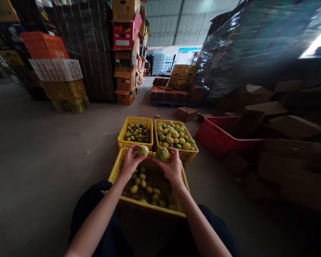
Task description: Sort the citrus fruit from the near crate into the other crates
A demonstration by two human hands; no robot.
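My left hand (131, 160) is closed on a pale green lemon (143, 150), its fingers round the fruit's left side. Gripped in my right hand (173, 166) is a darker green lemon (162, 154) with its end facing me. Both fruits are held up side by side, a small gap apart, above the far rim of the near yellow crate (152, 210). Inside that crate lie several yellow-green lemons (149, 190). Beyond it stand a left yellow crate (121, 140) with small greenish lemons and a right yellow crate (188, 154) heaped with larger yellow and green ones.
A red crate (216, 141) stands to the right beside piled cardboard (291, 153). A loose lemon (157, 116) and a small carton (186, 113) lie on the floor ahead. Stacked crates (61, 89) are at the left; tall box stacks (125, 84) rise behind.
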